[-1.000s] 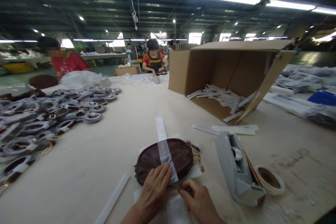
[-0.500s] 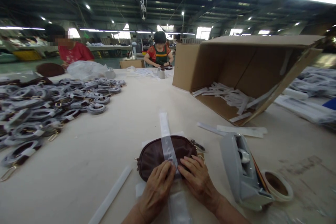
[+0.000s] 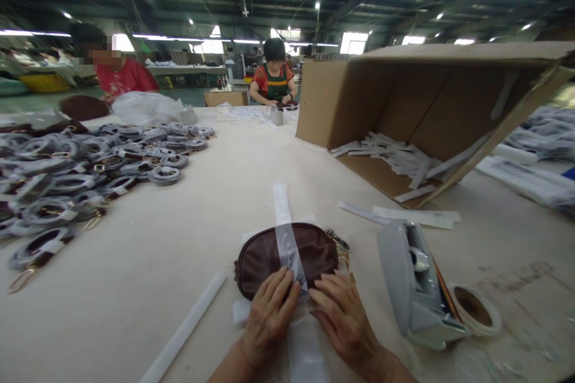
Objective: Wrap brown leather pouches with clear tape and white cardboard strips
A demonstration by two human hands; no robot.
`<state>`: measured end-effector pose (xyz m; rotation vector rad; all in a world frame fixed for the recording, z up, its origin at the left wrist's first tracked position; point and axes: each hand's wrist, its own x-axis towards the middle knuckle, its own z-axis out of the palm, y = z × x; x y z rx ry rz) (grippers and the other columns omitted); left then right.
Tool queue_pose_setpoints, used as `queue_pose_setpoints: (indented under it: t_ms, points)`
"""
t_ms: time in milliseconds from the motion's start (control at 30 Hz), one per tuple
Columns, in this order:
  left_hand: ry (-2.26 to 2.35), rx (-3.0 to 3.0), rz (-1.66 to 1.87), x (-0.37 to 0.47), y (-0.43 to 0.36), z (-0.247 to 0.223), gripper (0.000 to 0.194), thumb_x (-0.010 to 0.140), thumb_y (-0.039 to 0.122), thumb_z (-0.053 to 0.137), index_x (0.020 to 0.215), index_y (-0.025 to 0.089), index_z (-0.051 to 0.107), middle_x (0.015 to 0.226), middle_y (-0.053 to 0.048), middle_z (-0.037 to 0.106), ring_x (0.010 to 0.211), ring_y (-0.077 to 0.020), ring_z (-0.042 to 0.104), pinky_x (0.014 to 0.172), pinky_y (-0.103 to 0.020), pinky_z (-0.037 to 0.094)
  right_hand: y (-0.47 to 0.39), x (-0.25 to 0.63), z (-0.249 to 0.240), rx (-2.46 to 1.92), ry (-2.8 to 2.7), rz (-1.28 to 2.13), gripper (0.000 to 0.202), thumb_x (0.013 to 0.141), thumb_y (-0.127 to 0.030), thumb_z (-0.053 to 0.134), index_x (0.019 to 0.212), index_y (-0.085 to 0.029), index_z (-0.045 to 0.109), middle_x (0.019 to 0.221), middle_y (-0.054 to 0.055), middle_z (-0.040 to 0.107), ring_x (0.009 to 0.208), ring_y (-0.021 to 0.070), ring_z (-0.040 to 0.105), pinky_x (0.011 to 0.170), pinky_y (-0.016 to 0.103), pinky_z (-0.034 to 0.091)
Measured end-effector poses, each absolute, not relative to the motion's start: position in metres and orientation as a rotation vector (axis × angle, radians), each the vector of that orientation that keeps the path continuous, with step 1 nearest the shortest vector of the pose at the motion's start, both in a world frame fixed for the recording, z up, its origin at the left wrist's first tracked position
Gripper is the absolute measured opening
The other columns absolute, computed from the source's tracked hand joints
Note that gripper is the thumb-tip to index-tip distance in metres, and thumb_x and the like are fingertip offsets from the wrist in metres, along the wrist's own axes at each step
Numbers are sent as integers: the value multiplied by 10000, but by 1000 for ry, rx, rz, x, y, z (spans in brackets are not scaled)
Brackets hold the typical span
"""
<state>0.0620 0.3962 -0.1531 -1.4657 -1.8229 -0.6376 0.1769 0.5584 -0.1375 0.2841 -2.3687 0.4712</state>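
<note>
A dark brown zippered pouch (image 3: 263,260) lies on the table in front of me, with a ring at its left end and a metal clasp (image 3: 339,240) at its right. A translucent white strip (image 3: 287,245) crosses its middle and runs past the far edge. My left hand (image 3: 272,311) rests on the pouch's near side, fingers extended and pressing the strip. My right hand (image 3: 345,317) lies against the near right edge, fingers loosely bent and apart from the strip. Beneath the hands, a wide clear band (image 3: 308,350) extends toward me. What lies under the fingers is hidden.
To the right stand a grey tape dispenser (image 3: 411,293) and a tape roll (image 3: 476,309). Behind them, an open cardboard box (image 3: 323,102) holds white strips. Coiled straps (image 3: 164,175) pile up at left. A loose white strip (image 3: 186,326) lies near me. Two people sit across the table.
My right fingers have drawn back slightly from the strip toward me. The left hand stays on the pouch. The whole view has shifted a little.
</note>
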Motion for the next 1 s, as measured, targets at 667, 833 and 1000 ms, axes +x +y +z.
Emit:
queue_pose_setpoints:
  t_ms: [667,833,1000]
  points:
    - [-1863,-1459,-666,63,395,-156,269,896,98,381,1045,101,605,1080,-144,635,1160,-235,520,878,-361,533,533,183,-141,317,-2500,830,132,941,-158,464,876,-192,575,849,36,648,710,162,597,628,254,428]
    - [-1867,-1442,-658,63,394,-156,271,909,119,372,1050,103,603,1083,-142,634,1149,-236,526,873,-370,537,534,182,-143,164,-2422,1408,126,921,-186,483,889,-186,605,840,39,636,781,155,610,712,212,482]
    - [-1859,-1470,-660,63,393,-156,298,922,128,342,1063,92,602,1089,-148,629,1168,-240,510,875,-368,533,535,190,-143,33,-2259,1780,213,868,-153,490,1026,-225,615,975,36,641,894,167,609,794,230,488]
